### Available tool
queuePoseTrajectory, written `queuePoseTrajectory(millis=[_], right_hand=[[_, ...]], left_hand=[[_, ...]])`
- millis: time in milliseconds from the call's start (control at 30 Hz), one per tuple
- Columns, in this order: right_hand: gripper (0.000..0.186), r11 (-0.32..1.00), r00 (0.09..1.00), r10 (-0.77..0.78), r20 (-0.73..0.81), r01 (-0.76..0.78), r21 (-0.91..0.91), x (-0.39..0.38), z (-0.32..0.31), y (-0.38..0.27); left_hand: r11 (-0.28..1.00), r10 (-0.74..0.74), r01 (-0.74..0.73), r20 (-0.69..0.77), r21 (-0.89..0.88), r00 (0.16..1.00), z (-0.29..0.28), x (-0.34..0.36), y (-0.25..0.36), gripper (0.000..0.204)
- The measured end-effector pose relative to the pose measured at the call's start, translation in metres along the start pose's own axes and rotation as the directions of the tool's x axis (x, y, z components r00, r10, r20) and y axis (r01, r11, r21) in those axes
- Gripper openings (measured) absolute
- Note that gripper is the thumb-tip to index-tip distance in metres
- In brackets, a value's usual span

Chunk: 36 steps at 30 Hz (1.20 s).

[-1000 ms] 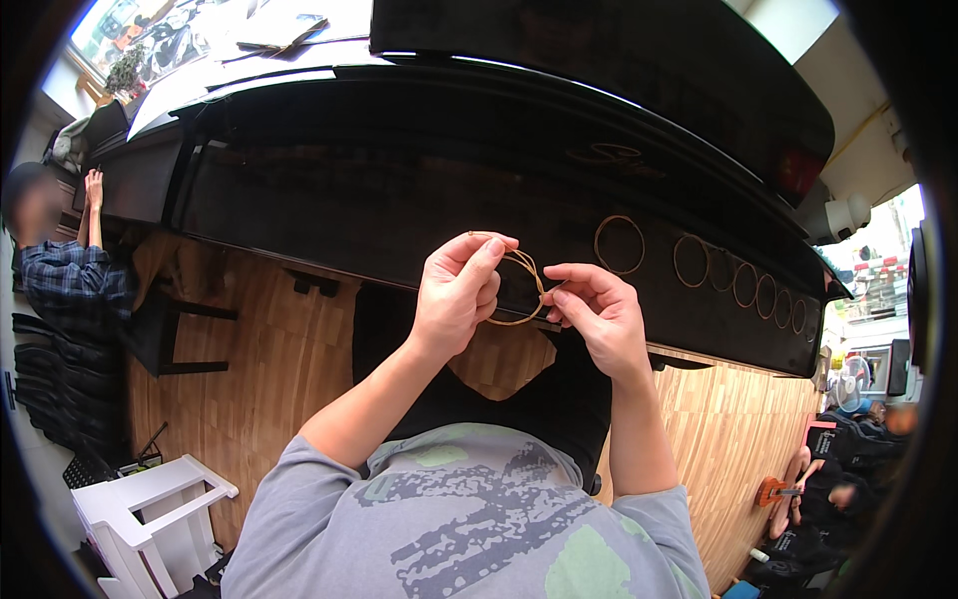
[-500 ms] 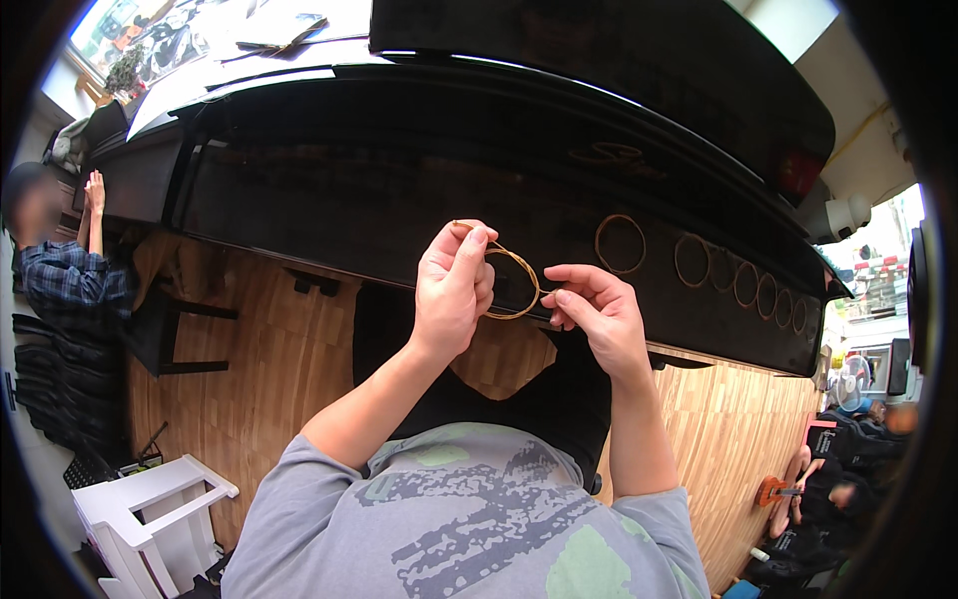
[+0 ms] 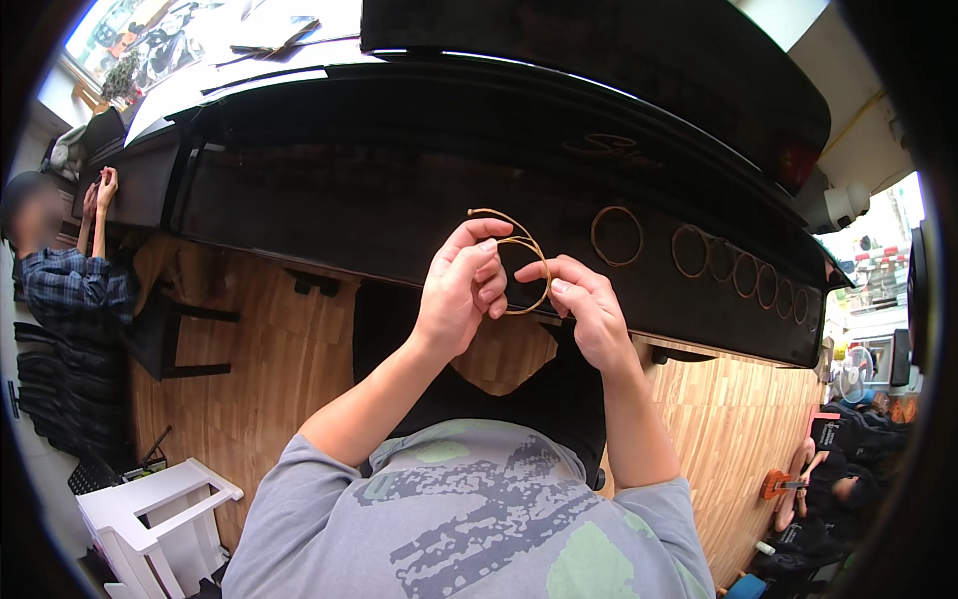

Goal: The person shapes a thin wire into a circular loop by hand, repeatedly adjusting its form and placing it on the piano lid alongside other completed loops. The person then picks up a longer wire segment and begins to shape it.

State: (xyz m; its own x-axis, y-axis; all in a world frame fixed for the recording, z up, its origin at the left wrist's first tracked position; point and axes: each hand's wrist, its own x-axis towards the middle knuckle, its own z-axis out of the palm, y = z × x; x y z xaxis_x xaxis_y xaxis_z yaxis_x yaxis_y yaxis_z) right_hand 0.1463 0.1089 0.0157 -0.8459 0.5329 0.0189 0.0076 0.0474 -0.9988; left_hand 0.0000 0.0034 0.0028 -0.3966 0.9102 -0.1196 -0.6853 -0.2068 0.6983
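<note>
A brass-coloured wire string, coiled into a loop, is held between my two hands above the edge of a black piano-like top. My left hand pinches the loop's left side, and a loose end with a small tip sticks out above its fingers. At the loop's right side, my right hand is closed on the wire with thumb and index finger. A separate coiled string lies on the black surface to the right, with a row of several smaller-looking coils beyond it.
White sheets and a dark object lie at the far left. A person in a plaid shirt is at the left, by a black stool. A white stand is at lower left. Another person with a small guitar sits at lower right.
My right hand has moved left and taken hold of the loop's side. The loop's loose end now reaches higher above my left hand. The plaid-shirted person's hands have shifted.
</note>
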Motion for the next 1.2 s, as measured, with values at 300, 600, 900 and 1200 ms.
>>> queuePoseTrajectory(millis=[300,600,900,1200], right_hand=[[0.022,0.997,0.994,-0.015,-0.106,0.022,0.068,0.003,0.009,0.0],[0.024,0.969,0.993,0.11,0.035,-0.115,0.22,0.002,0.001,-0.009],[0.019,0.834,0.925,-0.293,-0.241,0.124,-0.537,-0.002,0.016,-0.018],[0.016,0.804,0.902,-0.358,-0.241,0.166,-0.571,0.005,0.006,-0.014]], left_hand=[[0.32,0.629,-0.498,0.212,0.806,0.748,-0.001,-0.002,0.005,0.078],[-0.494,0.567,-0.461,0.675,0.737,0.472,0.0,0.008,0.02,0.027],[-0.24,0.516,-0.525,0.565,0.817,0.644,-0.004,0.01,0.022,0.021],[0.985,-0.102,0.065,0.234,0.161,0.967,-0.015,0.01,0.02,0.023]])
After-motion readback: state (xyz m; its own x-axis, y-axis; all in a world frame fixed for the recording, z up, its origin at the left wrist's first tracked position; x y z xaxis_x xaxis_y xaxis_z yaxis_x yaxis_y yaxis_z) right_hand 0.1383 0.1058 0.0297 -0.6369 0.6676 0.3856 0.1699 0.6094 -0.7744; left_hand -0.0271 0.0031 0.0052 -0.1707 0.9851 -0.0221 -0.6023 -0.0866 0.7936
